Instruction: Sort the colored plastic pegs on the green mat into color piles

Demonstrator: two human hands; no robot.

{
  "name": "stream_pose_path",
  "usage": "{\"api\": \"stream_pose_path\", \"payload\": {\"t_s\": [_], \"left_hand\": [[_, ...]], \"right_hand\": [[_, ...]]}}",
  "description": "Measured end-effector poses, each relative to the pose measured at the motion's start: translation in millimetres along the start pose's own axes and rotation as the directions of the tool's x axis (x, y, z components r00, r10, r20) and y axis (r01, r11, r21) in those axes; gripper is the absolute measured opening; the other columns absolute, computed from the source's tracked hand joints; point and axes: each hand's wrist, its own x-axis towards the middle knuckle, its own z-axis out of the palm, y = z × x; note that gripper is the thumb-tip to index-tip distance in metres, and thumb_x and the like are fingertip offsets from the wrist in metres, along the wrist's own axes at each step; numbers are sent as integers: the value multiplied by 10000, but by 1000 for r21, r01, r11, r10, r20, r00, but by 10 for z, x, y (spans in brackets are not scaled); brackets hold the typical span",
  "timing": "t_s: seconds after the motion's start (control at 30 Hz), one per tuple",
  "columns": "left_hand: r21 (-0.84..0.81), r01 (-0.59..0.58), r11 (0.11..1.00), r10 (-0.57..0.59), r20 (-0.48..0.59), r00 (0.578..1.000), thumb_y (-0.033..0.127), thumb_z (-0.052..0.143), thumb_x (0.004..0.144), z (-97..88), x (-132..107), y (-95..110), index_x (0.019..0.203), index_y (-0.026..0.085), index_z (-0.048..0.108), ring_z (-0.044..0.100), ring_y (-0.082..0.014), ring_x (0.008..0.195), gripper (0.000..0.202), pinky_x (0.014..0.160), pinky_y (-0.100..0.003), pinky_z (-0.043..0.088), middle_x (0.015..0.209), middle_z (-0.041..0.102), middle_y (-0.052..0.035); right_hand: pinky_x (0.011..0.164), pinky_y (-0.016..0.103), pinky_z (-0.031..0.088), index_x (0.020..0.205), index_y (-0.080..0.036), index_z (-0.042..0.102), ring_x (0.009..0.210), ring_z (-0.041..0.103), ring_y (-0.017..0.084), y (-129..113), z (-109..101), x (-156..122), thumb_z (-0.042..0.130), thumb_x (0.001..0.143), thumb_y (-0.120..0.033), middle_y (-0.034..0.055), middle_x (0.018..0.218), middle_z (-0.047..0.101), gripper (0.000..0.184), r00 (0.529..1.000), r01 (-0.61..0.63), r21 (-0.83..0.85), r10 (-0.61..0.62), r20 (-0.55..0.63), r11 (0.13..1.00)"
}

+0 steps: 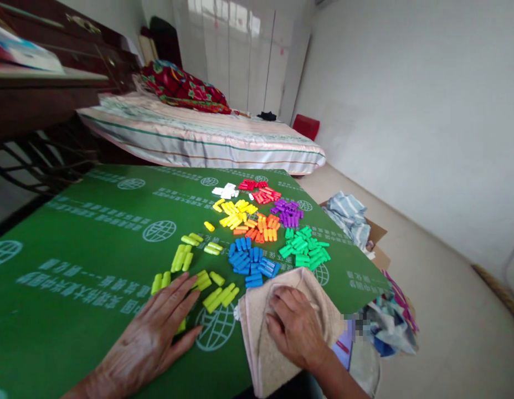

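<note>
My left hand [153, 327] lies flat, palm down, with its fingers stretched over some yellow-green plastic pieces [217, 296]. The pieces look like short ribbed tubes or caps, and a few are partly hidden beneath the hand. At the table's near edge, my right hand [296, 327] rests with curled fingers on a folded beige cloth [257, 354], gripping its material. Just beyond the cloth sits a blue heap [244, 257] of similar pieces. Beside it are a green heap [304, 246], an orange one [263, 228] and a yellow one [236, 213].
Purple [288, 212], red [265, 194] and white [227, 191] pieces lie farther back on the green printed tabletop [94, 233]. A bed [199, 136] stands behind the table. On the floor to the right are a cardboard box [375, 235] and piled fabrics [390, 327].
</note>
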Motion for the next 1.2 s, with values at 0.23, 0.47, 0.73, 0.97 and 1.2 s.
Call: {"api": "stream_pose_path", "payload": {"t_s": [0.23, 0.47, 0.73, 0.97, 1.2], "left_hand": [[43, -18, 999, 18, 18, 1000, 396, 616, 789, -7, -17, 13, 1252, 162, 527, 374, -313, 1349, 527, 1029, -444, 436, 1401, 492, -133], [27, 35, 999, -35, 23, 999, 390, 596, 813, -24, -79, 46, 1271, 172, 525, 351, -286, 1366, 513, 1062, -409, 418, 1410, 489, -103], [60, 84, 995, -87, 44, 995, 343, 570, 827, -53, -137, 95, 1305, 189, 509, 313, -273, 1387, 506, 1082, -393, 398, 1462, 426, -90], [29, 98, 995, -100, 79, 992, 387, 628, 768, -26, -99, 152, 1384, 225, 421, 279, -299, 1399, 670, 1085, -440, 379, 1501, 362, -95], [-20, 54, 998, -50, 161, 986, 404, 677, 726, 69, 156, 247, 1369, 257, 435, 283, -320, 1393, 702, 1087, -506, 348, 1512, 342, -93]], "right_hand": [[886, 410, 482, 1047, -182, 607, 999, 562, 246, 18, 23, -29, 544, 828, -170, 97, 1068, 636, 228, 999, 28, -23, -29, -31, 999], [884, 422, 509, 1075, -199, 597, 1009, 599, 258, 42, 88, -89, 525, 838, -182, 94, 1096, 652, 248, 997, 63, -109, -66, -29, 992], [773, 351, 573, 1022, -204, 623, 913, 674, 242, 233, 207, -118, 559, 812, -229, 93, 1011, 701, 221, 952, 240, -193, -269, -146, 951], [749, 294, 589, 1031, -212, 629, 876, 695, 222, 409, 279, -130, 640, 767, -268, 74, 987, 714, 269, 934, 337, -242, -356, -37, 910], [888, 413, 528, 1179, -231, 535, 1054, 623, 262, 460, 64, 14, 533, 846, -337, 108, 1153, 636, 349, 986, 17, -225, -53, -155, 974]]}}
